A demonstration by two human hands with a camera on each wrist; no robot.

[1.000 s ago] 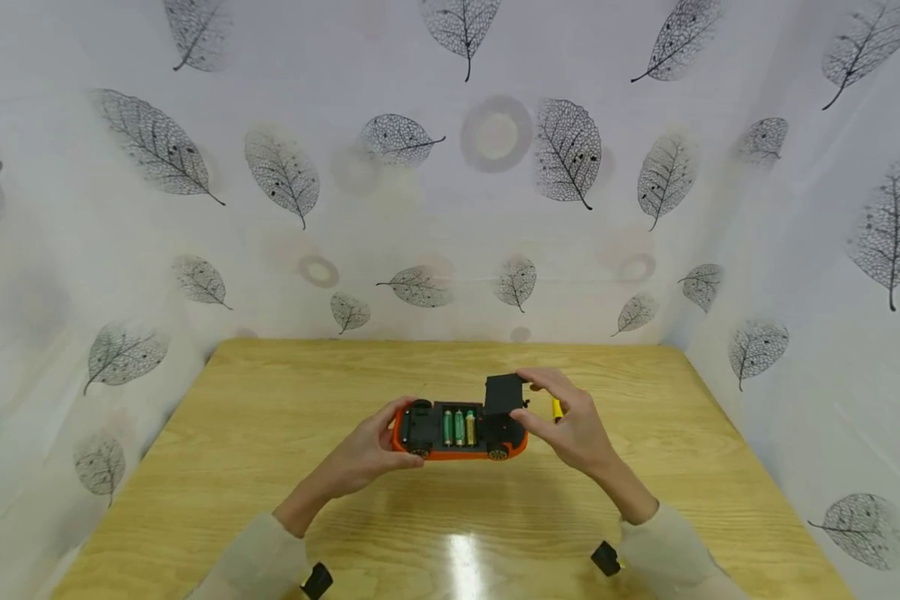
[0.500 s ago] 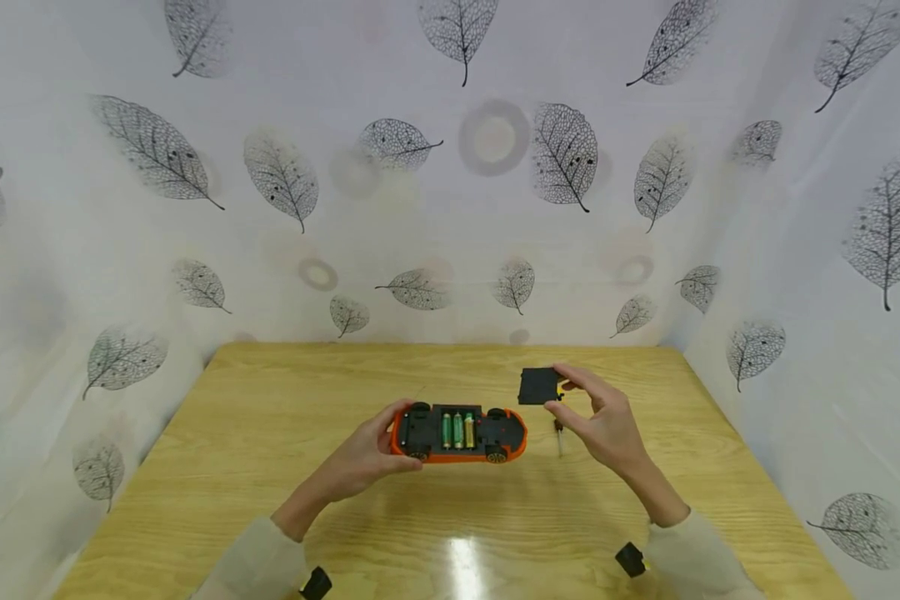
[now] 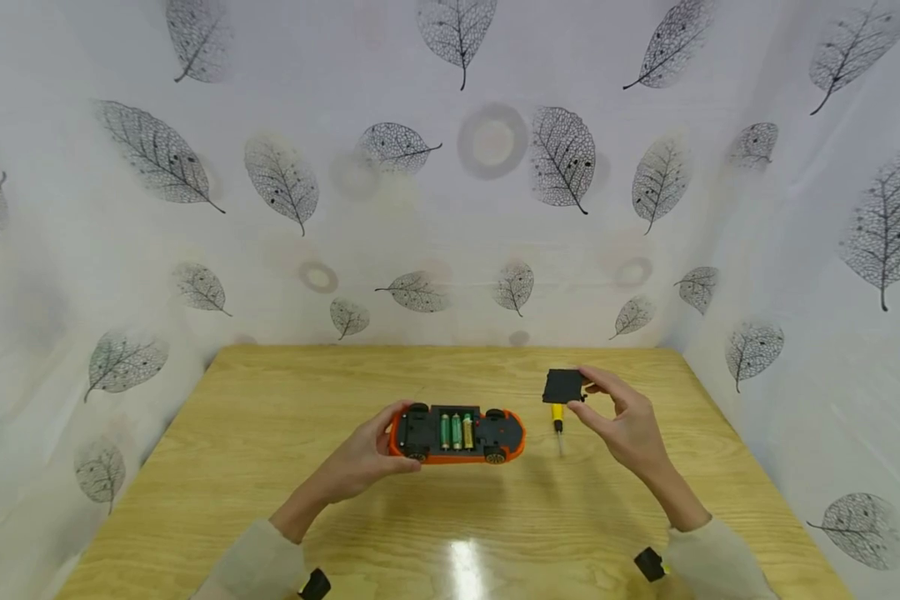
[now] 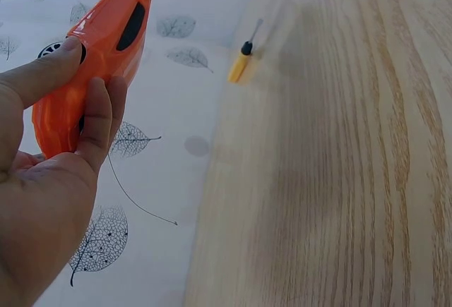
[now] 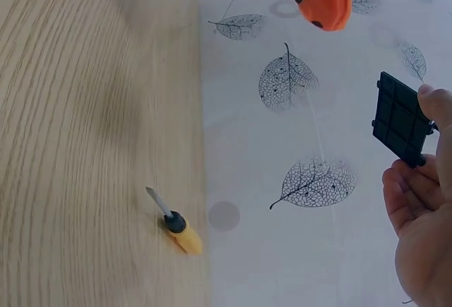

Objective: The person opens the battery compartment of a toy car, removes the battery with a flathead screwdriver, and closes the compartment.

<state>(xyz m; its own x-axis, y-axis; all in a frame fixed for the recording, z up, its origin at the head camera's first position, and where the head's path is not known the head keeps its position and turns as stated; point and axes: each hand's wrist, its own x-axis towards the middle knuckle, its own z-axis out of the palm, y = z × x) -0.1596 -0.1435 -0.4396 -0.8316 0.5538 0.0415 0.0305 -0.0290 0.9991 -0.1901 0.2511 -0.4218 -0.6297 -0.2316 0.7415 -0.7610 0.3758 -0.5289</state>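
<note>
"What's showing closest?"
"Two pale sleeves are reaching in from seven and five o'clock."
"What's the left hand doing?"
"It's gripping the car by its nine o'clock end, thumb on one side and fingers on the other. The car is hanging over the table, belly up."
"What's in the belly?"
"Three batteries are lying side by side in an open hole."
"And the right hand?"
"It's pinching the black lid by its three o'clock edge. The lid is hanging in the air at two o'clock from the car, not touching it."
"Where's the screwdriver?"
"It's lying on the table, at three o'clock from the car. Its yellow handle is pointing to twelve and its tip to six."
"What's at the very back?"
"A white wall with leaf pictures is standing at twelve o'clock."
</note>
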